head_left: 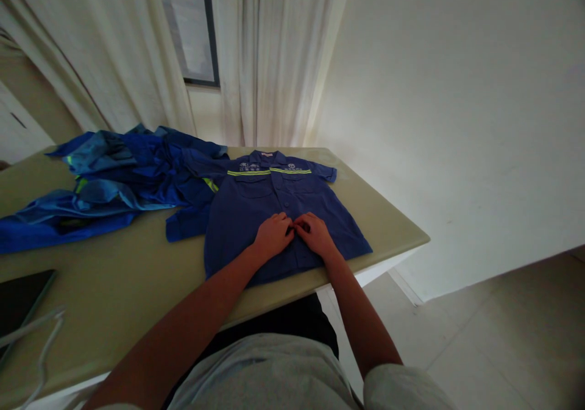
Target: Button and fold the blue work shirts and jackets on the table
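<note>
A dark blue short-sleeved work shirt (242, 215) lies spread front side up on the table, its collar toward the window and its hem near the front edge. A yellow-green reflective stripe crosses the chest, with white print above it. My left hand (274, 234) and my right hand (314, 232) meet at the button placket, below the chest pockets. Both sets of fingers are pinched on the placket, with the fingertips almost touching. A button (286, 205) shows just above them. Whatever small part sits between the fingertips is hidden.
Crumpled blue garments (137, 166) with yellow-green strips are heaped to the left, touching the shirt's sleeve. A dark flat device (22, 294) and a white cable (43, 349) lie at the table's (114, 276) near left. Curtains (274, 63) hang behind; a white wall (457, 123) stands right.
</note>
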The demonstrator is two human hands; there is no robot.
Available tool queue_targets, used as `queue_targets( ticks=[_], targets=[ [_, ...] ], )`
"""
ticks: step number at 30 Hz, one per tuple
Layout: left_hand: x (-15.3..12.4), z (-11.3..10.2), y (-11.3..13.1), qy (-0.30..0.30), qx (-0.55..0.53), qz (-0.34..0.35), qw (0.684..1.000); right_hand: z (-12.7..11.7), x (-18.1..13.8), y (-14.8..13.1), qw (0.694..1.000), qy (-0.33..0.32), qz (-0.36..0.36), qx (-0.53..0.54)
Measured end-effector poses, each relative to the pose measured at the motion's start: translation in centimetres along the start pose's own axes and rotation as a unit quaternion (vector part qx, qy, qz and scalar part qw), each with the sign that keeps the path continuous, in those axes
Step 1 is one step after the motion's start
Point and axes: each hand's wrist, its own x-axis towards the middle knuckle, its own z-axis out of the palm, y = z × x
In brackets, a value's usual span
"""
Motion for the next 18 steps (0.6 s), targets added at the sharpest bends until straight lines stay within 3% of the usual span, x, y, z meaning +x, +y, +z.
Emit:
queue_targets(
  ticks=[5, 13, 18],
  targets=[
    [0.18, -0.06, -0.26, -0.005, -0.048, -0.028, 0.998, 0.18, 0.06, -0.1, 1.0, 0.003, 0.005, -0.014],
    [0.06, -0.28, -0.37, -0.012, -0.033, -0.027, 0.999, 0.24, -0.2, -0.55, 0.997, -0.016, 0.014, -0.072],
    [0.16, 0.6, -0.21, 0.014, -0.033, -0.034, 0.999, 0.69, -0.06, -0.16, 0.996, -0.013, 0.01, -0.085]
  ],
)
